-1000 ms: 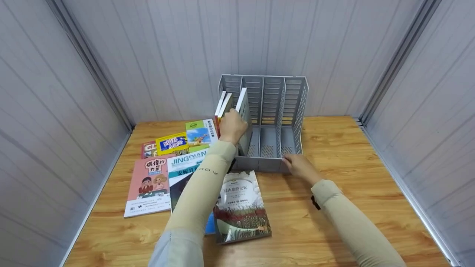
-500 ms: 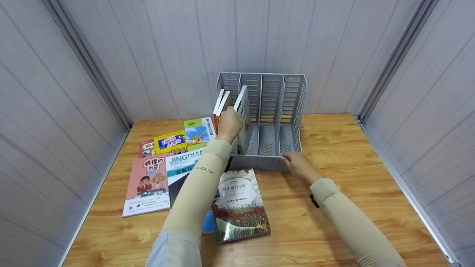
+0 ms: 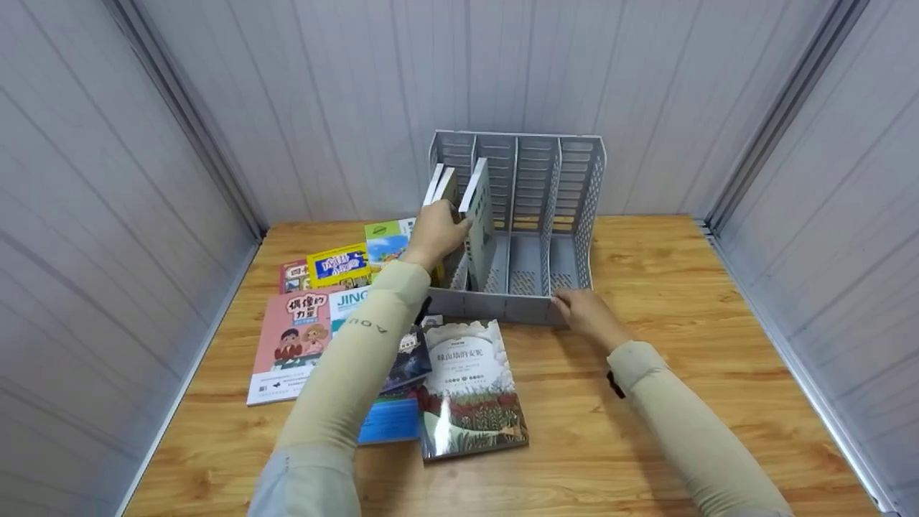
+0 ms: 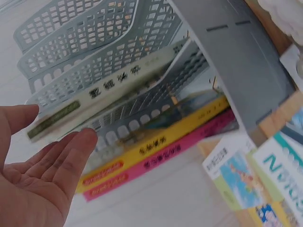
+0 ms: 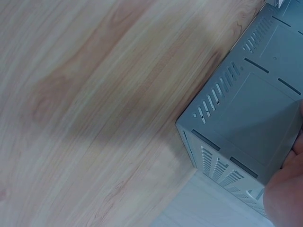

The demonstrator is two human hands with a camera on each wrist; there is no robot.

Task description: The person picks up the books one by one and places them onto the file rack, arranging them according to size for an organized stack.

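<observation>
A grey file rack [image 3: 495,305] with upright dividers stands against the back wall. My left hand [image 3: 436,233] is at its left side, thumb and fingers spread apart with nothing between them in the left wrist view. Just beyond those fingertips, a pale green book [image 4: 113,87] stands on edge in the second compartment from the left. A yellow-spined book [image 4: 158,144] and a pink-spined book [image 4: 147,170] stand together in the leftmost compartment, partly behind the hand in the head view. My right hand [image 3: 590,316] grips the rack's front edge near its right corner.
Left of the rack lie a pink book [image 3: 287,345], a yellow book [image 3: 337,266] and a green-and-blue book [image 3: 384,240]. In front, a book with a flowered cover [image 3: 470,402] overlaps a blue one [image 3: 391,424]. Panel walls [image 3: 811,179] enclose the wooden table [image 3: 646,445].
My left hand has let go of the pale green book and drawn leftward, its fingers opening. The book stays upright in the rack. My right hand keeps its grip on the front edge.
</observation>
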